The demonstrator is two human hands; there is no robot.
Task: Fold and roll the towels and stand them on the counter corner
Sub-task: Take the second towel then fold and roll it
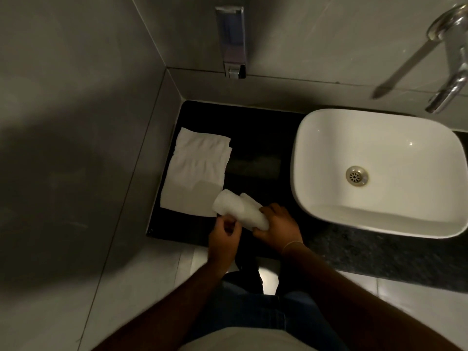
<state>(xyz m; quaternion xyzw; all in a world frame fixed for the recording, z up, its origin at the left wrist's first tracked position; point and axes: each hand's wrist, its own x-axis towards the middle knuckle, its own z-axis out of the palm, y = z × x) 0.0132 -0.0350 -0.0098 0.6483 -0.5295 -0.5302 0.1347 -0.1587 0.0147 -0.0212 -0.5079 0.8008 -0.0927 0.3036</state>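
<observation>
A white rolled towel (239, 210) lies slanted over the near part of the black counter (255, 138). My right hand (277, 222) grips its near end. My left hand (224, 236) pinches at the roll's underside near its left end. A second white towel (195, 173) lies flat and folded on the counter's left side against the wall, its near right corner under the roll. The counter's far left corner (192, 110) is bare and dark.
A white basin (379, 171) with a metal drain fills the counter's right half. A chrome tap (450, 59) juts from the back wall above it. A metal soap dispenser (231, 41) hangs on the wall above the counter's back. Grey tiled wall stands on the left.
</observation>
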